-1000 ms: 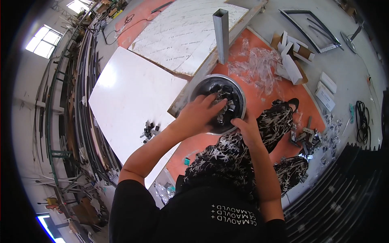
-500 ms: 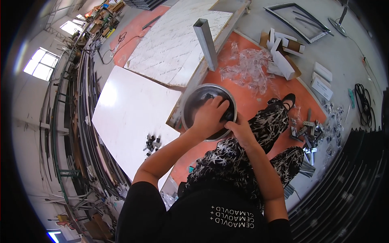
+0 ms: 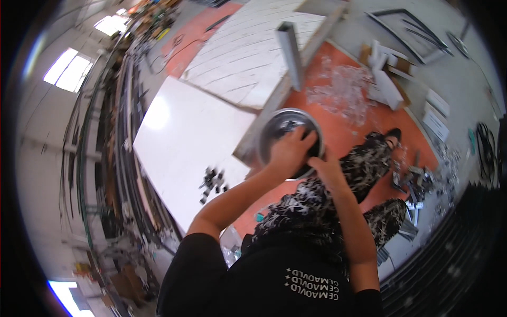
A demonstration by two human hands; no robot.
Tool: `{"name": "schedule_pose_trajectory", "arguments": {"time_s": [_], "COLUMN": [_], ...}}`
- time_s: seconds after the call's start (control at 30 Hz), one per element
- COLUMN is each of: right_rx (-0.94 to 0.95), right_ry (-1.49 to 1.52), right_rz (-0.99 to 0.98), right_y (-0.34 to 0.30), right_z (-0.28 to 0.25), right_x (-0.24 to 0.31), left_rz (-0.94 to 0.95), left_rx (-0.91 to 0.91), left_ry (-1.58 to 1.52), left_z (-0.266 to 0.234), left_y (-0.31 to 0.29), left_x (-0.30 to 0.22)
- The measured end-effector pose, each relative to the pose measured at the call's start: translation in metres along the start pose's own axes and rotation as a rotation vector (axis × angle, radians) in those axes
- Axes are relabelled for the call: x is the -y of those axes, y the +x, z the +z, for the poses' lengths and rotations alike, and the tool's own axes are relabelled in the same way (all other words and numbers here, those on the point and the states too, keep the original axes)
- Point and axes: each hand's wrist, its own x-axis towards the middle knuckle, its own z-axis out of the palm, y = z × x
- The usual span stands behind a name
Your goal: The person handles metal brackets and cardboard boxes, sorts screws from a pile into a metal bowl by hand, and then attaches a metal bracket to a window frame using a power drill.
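A round metal bowl (image 3: 263, 138) rests at my lap, beside the edge of the white board (image 3: 185, 127). My right hand (image 3: 328, 168) grips its right rim, thumb toward the inside. Down in the bowl is my left hand (image 3: 288, 154), its fingers curled and partly apart; the fingertips and whatever they hold are hidden and blurred. A few small dark pieces (image 3: 290, 126) show on the bowl's bottom, past my left fingers. Left of the bowl, several small black and silvery pieces (image 3: 213, 181) lie loose in a cluster on the white board.
An upright metal tube (image 3: 290, 55) stands at the board stack's edge. Crumpled clear plastic (image 3: 343, 95) and opened white cartons (image 3: 388, 87) lie beyond my legs. Metal brackets (image 3: 414, 179) are heaped on the right, near dark ribbed stock (image 3: 449, 259). Long bars line the left.
The whole view has shifted, so the scene appears farther right and is blurred. My left hand stays in the bowl and has turned slightly; my right hand keeps its grip.
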Motion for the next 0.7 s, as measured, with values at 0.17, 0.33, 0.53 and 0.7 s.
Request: {"name": "schedule_pose_trajectory", "arguments": {"time_s": [0.17, 0.33, 0.53, 0.7], "right_rx": [0.024, 0.087, 0.052, 0.003], "right_ry": [0.019, -0.098, -0.074, -0.039], "right_rz": [0.039, 0.049, 0.082, 0.132], "right_y": [-0.005, 0.002, 0.012, 0.013], "right_z": [-0.001, 0.008, 0.021, 0.027], "right_x": [0.011, 0.002, 0.004, 0.005], "left_rz": [-0.054, -0.171, -0.333, -0.707], "left_rx": [-0.240, -0.370, -0.525, -0.338], "left_ry": [-0.144, -0.252, -0.627, -1.789], "left_z": [0.008, -0.001, 0.001, 0.010], "left_y": [-0.006, -0.020, -0.023, -0.030], "left_x": [-0.002, 0.004, 0.023, 0.053]}}
